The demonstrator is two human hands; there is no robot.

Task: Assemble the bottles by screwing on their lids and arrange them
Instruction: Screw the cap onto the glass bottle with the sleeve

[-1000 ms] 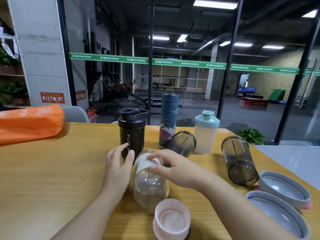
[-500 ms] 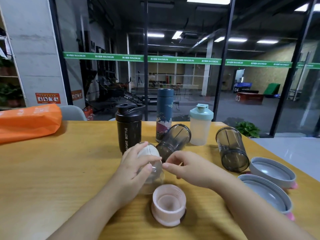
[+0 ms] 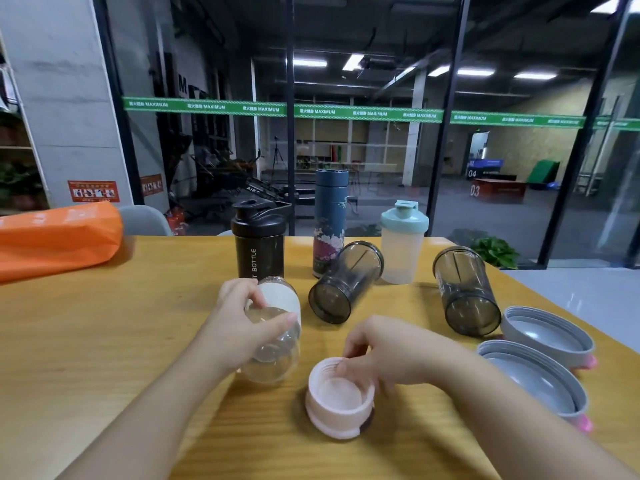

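Observation:
A clear bottle with a white band (image 3: 277, 327) lies tilted on the wooden table (image 3: 104, 341); my left hand (image 3: 239, 323) grips its body. A pink lid (image 3: 337, 398) sits upside down near the front, and my right hand (image 3: 377, 348) pinches its rim with fingertips. Two smoky grey bottle bodies lie on their sides, one in the middle (image 3: 346, 282) and one to the right (image 3: 464, 292). Two grey lids (image 3: 547, 334) (image 3: 533, 379) lie upside down at the right edge.
Three capped bottles stand at the back: a black sport bottle (image 3: 258, 244), a tall blue flowered flask (image 3: 329, 220) and a frosted shaker with a mint lid (image 3: 403, 242). An orange bag (image 3: 59, 237) lies at the far left. A glass wall stands beyond the table.
My left hand has wrapped around the clear bottle and drawn it left and nearer. My right hand left the bottle and came down onto the pink lid's rim.

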